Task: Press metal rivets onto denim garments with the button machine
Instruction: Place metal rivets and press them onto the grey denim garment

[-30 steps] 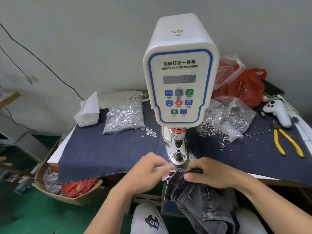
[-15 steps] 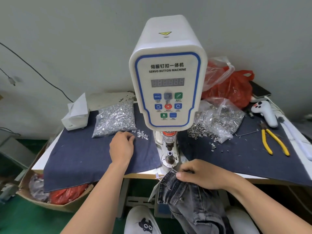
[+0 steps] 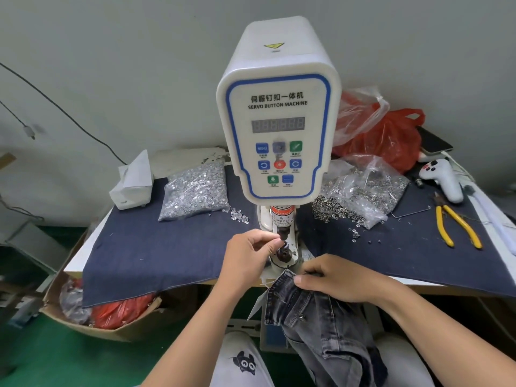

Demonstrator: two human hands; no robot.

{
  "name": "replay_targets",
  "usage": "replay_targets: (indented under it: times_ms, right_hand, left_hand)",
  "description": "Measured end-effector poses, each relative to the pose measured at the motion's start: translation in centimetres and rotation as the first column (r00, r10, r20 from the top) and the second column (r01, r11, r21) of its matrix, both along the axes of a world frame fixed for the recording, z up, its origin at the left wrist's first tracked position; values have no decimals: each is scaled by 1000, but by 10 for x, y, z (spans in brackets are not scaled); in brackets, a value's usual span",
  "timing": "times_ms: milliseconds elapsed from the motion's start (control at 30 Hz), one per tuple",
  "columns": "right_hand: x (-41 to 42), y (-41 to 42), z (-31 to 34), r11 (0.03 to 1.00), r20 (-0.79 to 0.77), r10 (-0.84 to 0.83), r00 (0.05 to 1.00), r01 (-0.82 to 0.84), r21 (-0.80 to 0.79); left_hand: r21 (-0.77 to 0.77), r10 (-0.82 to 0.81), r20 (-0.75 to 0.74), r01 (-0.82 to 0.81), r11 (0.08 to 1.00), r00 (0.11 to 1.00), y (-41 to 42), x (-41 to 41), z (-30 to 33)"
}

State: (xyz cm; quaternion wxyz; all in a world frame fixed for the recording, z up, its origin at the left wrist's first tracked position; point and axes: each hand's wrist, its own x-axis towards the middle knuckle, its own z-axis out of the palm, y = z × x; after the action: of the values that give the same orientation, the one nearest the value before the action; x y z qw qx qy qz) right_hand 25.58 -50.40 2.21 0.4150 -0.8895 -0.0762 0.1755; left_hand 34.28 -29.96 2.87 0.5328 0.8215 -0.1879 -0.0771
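Left hand [image 3: 248,258] fingers pinched at die post [image 3: 283,251], mid-frame, contents too small to tell; right hand [image 3: 335,280] fingers pinching denim garment [image 3: 321,325], lower centre.

Left hand [image 3: 248,256] raised, forearm angled up from lower left, fingers curled, thumb and forefinger tips pinched together. Right hand [image 3: 333,279] lower, palm down, forearm entering from lower right, fingers curled, thumb extended leftward.
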Motion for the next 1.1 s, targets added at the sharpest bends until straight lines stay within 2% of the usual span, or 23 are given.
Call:
replay_targets:
  times_ms: [300, 500, 700, 767, 833, 867, 933, 1000, 1100]
  right_hand:
    - [-1, 0, 1, 1000, 3, 4, 1000, -4, 18]
    - [-2, 0, 2, 1000, 11, 8, 1000, -9, 16]
    - [-2, 1, 1, 1000, 2, 7, 1000, -7, 28]
    - [-2, 0, 3, 999, 3, 10, 1000, -10, 34]
    - [-3, 0, 4, 998, -9, 14, 1000, -14, 55]
    - [-4, -1, 6, 997, -17, 21, 1000, -19, 73]
    - [-7, -3, 11, 991, -34, 46, 998, -41, 130]
    - [-11, -2, 16, 977, -32, 97, 995, -89, 195]
    - [-13, 6, 28, 960, 0, 163, 987, -158, 230]
  left_hand:
    - [57, -29, 131, 21, 998, 991, -4, -4, 7]
    - [217, -107, 321, 36, 976, 941, -4, -3, 14]
    - [353, -177, 350, 45, 934, 920, -2, -2, 18]
    - [314, -128, 371, 6, 949, 920, 1, -10, 17]
    - [141, -36, 373, -18, 990, 927, 11, -29, 9]
    - [90, -36, 340, 5, 996, 940, 17, -40, 3]
    - [130, -149, 153, 130, 983, 977, 27, -59, -11]
    - [194, -289, -26, 288, 938, 957, 30, -66, -17]
    - [200, -406, -117, 422, 884, 906, 31, -62, -9]
